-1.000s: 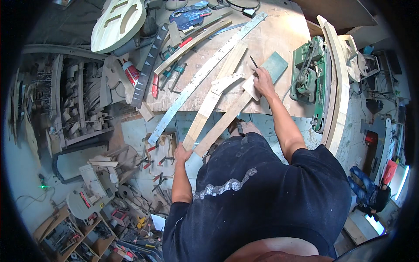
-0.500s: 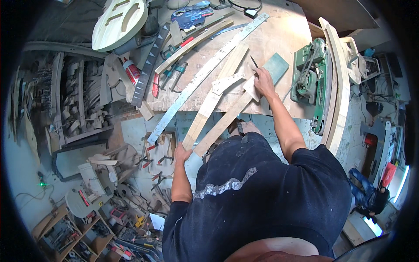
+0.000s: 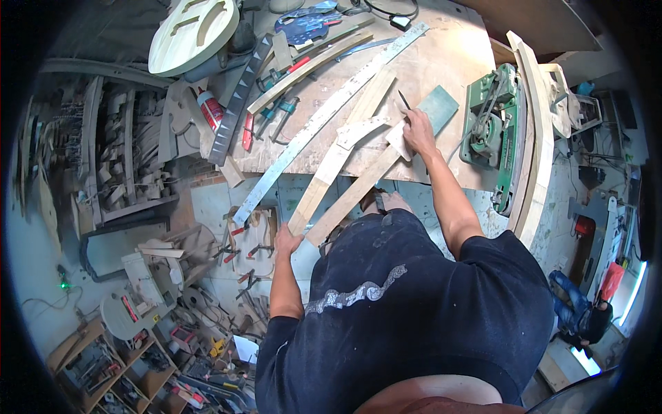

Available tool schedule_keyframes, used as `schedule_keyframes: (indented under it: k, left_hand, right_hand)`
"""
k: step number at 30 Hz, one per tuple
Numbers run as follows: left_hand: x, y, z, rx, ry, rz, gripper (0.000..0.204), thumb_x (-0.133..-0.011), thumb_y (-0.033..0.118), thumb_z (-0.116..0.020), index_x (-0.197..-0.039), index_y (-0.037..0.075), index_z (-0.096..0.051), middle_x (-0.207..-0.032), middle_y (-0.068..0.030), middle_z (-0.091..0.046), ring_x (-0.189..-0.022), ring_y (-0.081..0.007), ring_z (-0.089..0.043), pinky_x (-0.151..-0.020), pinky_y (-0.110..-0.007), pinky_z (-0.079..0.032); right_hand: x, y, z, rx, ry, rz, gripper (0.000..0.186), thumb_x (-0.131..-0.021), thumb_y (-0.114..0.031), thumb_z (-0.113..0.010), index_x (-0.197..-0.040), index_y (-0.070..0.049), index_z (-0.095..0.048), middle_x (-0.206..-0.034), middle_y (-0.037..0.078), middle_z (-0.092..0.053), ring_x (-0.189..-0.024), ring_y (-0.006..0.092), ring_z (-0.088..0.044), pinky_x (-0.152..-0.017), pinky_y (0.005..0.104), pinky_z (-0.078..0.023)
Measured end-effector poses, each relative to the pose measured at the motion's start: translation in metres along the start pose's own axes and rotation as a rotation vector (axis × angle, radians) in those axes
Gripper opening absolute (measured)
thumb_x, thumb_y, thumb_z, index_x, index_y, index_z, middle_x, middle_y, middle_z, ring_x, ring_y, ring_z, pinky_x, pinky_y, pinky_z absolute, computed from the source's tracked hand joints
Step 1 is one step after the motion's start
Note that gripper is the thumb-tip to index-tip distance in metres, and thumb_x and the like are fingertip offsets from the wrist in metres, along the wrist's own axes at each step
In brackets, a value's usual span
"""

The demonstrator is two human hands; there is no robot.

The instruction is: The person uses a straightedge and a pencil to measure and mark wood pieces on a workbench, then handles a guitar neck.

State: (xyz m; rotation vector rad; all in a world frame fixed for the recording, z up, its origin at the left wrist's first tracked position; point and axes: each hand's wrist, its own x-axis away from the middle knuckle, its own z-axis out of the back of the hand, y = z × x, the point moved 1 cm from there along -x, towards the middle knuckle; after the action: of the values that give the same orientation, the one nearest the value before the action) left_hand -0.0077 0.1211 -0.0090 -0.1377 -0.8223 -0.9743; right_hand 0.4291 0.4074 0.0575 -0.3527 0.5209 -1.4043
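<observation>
My left hand (image 3: 287,239) is closed around the near end of a pale wooden neck-shaped strip (image 3: 315,192), which juts past the bench's front edge. A pale angled wooden piece (image 3: 360,130) lies across that strip. Between the fingers of my right hand (image 3: 418,131) is a dark, thin pencil (image 3: 403,99), pointing up and left. Under or beside that hand sits a small pale wooden piece (image 3: 398,140), at the upper end of a second wooden strip (image 3: 352,201). A flat green block (image 3: 440,107) lies just beyond my right hand.
A long, paint-worn straightedge (image 3: 310,121) lies left of the strips. Clamps (image 3: 283,117), a curved wooden strip (image 3: 310,72) and a glue bottle (image 3: 209,109) are farther left. A green machine (image 3: 491,127) stands right on the bench (image 3: 455,45). A person (image 3: 583,314) is far right.
The whole view has shifted slightly. My hands, the pencil and the wooden strips keep practically the same places relative to each other.
</observation>
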Motion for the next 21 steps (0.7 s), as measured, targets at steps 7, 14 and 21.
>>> schedule_keyframes:
  k: [7, 14, 21]
  left_hand:
    - [0.0001, 0.0009, 0.0006, -0.01, -0.021, 0.023, 0.076, -0.067, 0.03, -0.08, -0.132, 0.004, -0.051, -0.122, -0.0246, -0.065, -0.117, -0.0413, -0.061, -0.101, -0.048, -0.049]
    - [-0.0021, -0.0012, -0.0008, -0.007, -0.025, 0.019, 0.076, -0.067, 0.03, -0.08, -0.132, 0.003, -0.051, -0.124, -0.0255, -0.064, -0.119, -0.0411, -0.061, -0.102, -0.048, -0.049]
    - [-0.0002, 0.002, 0.0025, -0.02, -0.022, -0.002, 0.074, -0.066, 0.03, -0.079, -0.13, 0.002, -0.053, -0.124, -0.0256, -0.064, -0.119, -0.0402, -0.061, -0.102, -0.046, -0.049]
  right_hand:
    - [0.0006, 0.0009, -0.0035, 0.01, -0.007, -0.021, 0.043, -0.076, 0.0, -0.058, -0.118, -0.004, -0.068, -0.118, 0.018, -0.064, -0.112, 0.0378, -0.057, -0.101, 0.044, -0.046]
    - [0.0025, 0.0052, -0.0085, 0.019, 0.069, 0.036, 0.048, -0.075, -0.002, -0.056, -0.122, -0.003, -0.066, -0.111, 0.02, -0.063, -0.108, 0.0384, -0.057, -0.1, 0.0445, -0.046]
    - [0.0039, 0.0028, -0.0081, -0.003, 0.059, 0.01, 0.05, -0.075, -0.002, -0.055, -0.124, -0.002, -0.065, -0.114, 0.021, -0.063, -0.111, 0.0385, -0.056, -0.102, 0.0439, -0.044]
